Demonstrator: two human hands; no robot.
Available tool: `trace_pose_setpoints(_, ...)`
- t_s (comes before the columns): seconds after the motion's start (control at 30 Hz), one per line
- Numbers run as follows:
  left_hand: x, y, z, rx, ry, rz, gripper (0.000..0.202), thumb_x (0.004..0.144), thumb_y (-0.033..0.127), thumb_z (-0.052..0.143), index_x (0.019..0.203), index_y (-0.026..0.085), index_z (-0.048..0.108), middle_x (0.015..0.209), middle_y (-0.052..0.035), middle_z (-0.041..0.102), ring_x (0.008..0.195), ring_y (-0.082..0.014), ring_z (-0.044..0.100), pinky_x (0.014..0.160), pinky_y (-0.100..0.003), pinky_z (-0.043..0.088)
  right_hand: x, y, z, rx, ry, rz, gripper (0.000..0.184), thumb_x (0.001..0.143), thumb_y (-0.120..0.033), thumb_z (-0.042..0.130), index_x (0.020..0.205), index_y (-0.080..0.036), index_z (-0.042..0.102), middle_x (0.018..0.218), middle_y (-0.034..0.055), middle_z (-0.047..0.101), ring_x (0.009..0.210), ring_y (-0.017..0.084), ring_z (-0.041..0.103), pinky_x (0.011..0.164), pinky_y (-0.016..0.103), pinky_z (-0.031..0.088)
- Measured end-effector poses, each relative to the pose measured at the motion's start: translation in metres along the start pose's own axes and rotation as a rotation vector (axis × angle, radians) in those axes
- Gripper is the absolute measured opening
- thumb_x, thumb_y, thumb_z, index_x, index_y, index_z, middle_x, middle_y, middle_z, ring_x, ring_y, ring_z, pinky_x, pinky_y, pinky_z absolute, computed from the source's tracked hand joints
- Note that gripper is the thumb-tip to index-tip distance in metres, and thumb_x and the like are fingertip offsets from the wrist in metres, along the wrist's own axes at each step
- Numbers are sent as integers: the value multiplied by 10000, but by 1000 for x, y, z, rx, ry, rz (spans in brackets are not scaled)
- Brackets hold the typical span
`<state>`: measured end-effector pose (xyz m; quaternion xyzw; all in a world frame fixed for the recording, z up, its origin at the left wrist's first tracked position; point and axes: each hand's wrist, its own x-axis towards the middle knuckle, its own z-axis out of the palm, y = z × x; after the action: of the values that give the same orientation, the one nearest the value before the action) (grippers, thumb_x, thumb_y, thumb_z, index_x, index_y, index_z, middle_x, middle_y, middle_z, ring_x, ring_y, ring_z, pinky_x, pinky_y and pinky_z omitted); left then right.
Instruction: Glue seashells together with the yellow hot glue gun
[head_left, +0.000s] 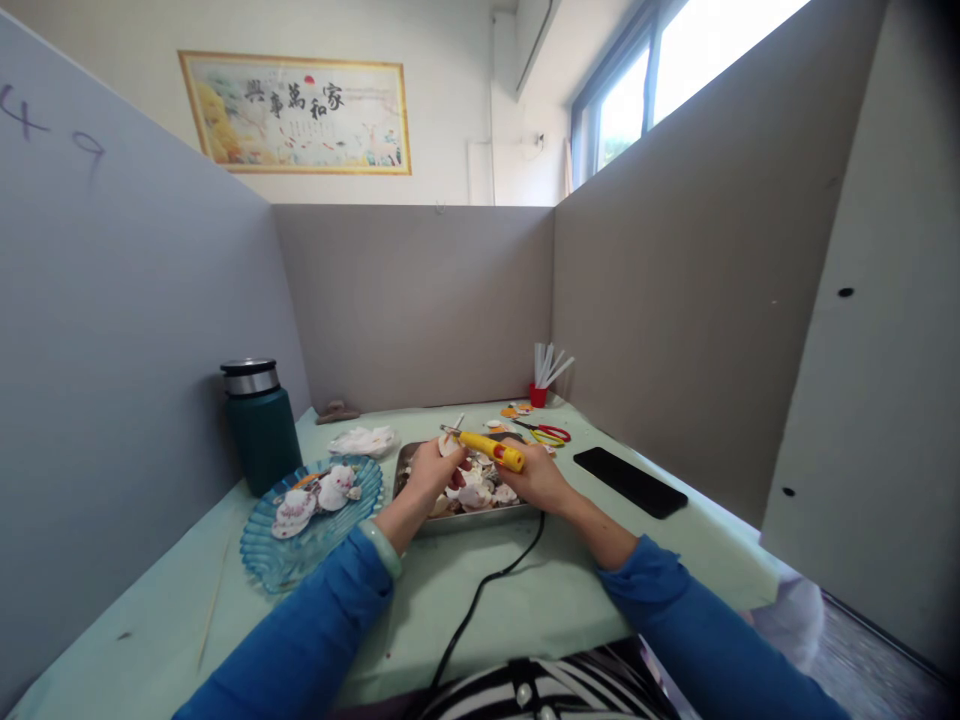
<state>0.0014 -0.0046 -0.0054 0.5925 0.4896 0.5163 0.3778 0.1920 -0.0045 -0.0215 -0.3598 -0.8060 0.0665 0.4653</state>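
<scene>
Over a metal tray heaped with seashells, my two hands work close together. My right hand is closed around a yellow hot glue gun, its nozzle pointing left; a black cord trails down towards me. Pinched in my left hand is a pale seashell, right by the nozzle. A short white stick pokes up there; what holds it, I cannot tell. On the left, a blue glass plate carries decorated shell pieces.
A green bottle stands left of the plate. Behind the tray lie a white bundle, scissors and orange-and-white pieces. A red cup holds white sticks. At right is a black phone. Grey partitions enclose the table.
</scene>
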Motion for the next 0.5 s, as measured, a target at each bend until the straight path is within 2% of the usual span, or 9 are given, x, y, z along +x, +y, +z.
trace_pose_setpoints(0.5,1,-1,0,4,2,7,191,746,289,665,689,143,555,556,-1,621,351,-72,502,367,-177,376,0,3,1,0,0,-4,24,732,-188,543,750,-202,549,617,-41,505,537,114,450,531,219,322)
